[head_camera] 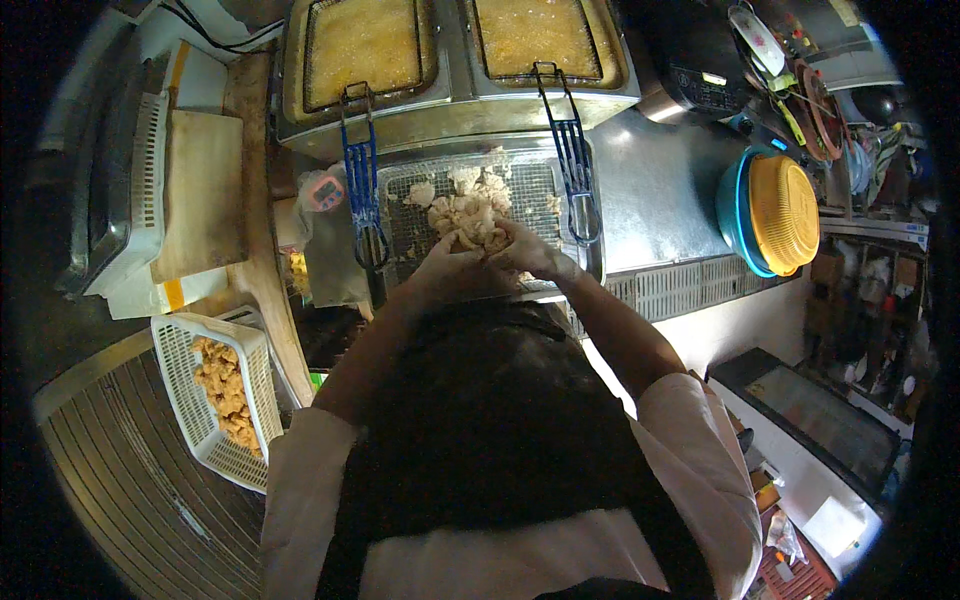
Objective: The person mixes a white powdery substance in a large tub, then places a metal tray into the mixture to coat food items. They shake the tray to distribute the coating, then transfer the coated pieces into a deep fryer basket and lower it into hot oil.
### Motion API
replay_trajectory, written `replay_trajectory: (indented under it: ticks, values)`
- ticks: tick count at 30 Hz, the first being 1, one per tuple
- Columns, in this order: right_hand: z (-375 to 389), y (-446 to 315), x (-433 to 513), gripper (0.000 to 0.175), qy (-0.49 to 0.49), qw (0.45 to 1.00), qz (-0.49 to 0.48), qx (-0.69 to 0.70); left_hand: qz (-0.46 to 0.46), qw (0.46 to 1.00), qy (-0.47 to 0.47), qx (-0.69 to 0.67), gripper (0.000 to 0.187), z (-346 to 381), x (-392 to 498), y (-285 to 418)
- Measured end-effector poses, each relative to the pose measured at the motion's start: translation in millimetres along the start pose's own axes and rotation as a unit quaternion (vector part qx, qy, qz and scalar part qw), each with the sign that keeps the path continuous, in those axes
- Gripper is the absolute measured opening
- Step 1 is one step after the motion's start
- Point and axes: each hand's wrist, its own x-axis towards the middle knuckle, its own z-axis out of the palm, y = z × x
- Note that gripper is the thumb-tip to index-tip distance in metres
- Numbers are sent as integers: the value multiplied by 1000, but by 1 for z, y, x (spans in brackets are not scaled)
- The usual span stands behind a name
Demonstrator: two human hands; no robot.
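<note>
A heap of flour-coated meat pieces [465, 206], likely chicken, lies on a wire mesh rack [536, 176] set in a metal tray. My left hand [450, 264] and my right hand [531, 251] meet at the near side of this heap. Between their fingers they grip coated pieces [493, 241]; how many is hidden by the fingers. Flour dusts both hands. Beyond the rack stand two deep fryers with bubbling oil, the left fryer basket [361, 56] and the right fryer basket [536, 37] sunk in them. Their blue-coated handles reach over the rack's left and right sides.
Left of the rack is a pink digital timer [326, 193] in plastic. A white plastic basket [259, 352] with fried pieces [225, 386] stands at lower left, near a wooden board [202, 195]. Right, a yellow colander [784, 214] rests in a blue basin [739, 214] on the steel counter [652, 187].
</note>
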Motion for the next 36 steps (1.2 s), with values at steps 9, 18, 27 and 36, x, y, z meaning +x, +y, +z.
replay_trajectory:
  ticks: [9,18,27,36]
  values:
    - [-6,26,-9,104,113,988,-15,-101,199,893,59,399,53,-64,43,-38]
    - [-3,40,14,92,-5,986,-87,145,302,798,-9,521,50,-74,46,-51]
    - [19,-28,-23,74,8,996,-14,92,78,951,122,273,55,-7,-9,3]
    - [-1,-19,-22,65,46,979,-66,-188,108,946,69,297,73,-30,-5,3]
